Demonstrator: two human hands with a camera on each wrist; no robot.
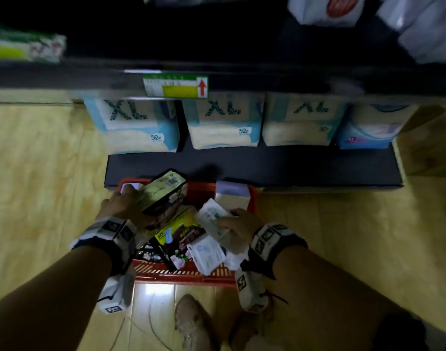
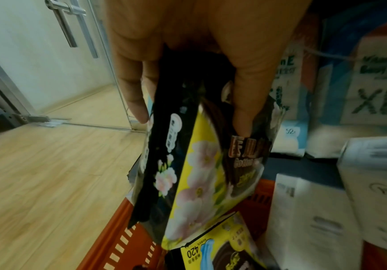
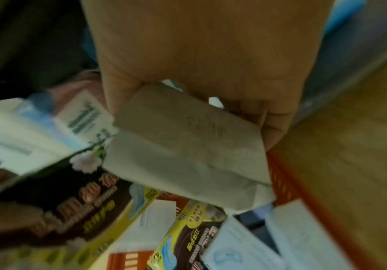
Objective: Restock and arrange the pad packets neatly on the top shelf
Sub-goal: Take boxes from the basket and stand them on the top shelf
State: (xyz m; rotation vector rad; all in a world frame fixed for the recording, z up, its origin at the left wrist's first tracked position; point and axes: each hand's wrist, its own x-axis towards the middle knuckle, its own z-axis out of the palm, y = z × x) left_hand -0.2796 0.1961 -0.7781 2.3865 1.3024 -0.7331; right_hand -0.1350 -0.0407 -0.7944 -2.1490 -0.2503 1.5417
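Note:
A red basket (image 1: 181, 273) on the floor holds several pad packets, black-and-yellow floral ones (image 1: 181, 239) and white ones (image 1: 208, 254). My left hand (image 1: 123, 206) grips a black-and-yellow floral packet (image 1: 163, 193) over the basket's left side; in the left wrist view the fingers (image 2: 250, 102) pinch that packet (image 2: 201, 164) from both sides. My right hand (image 1: 238, 225) grips a white packet (image 1: 211, 214) over the basket's right side; the right wrist view shows the white packet (image 3: 188, 146) clamped in the curled fingers (image 3: 273, 124).
A dark shelf unit stands ahead, its lower board (image 1: 242, 168) carrying several large XL packs (image 1: 136, 125). A shelf edge with a green price tag (image 1: 175, 84) crosses above. More packets (image 1: 328, 8) sit higher up. My shoe (image 1: 191, 323) is behind the basket on the wooden floor (image 1: 39, 186).

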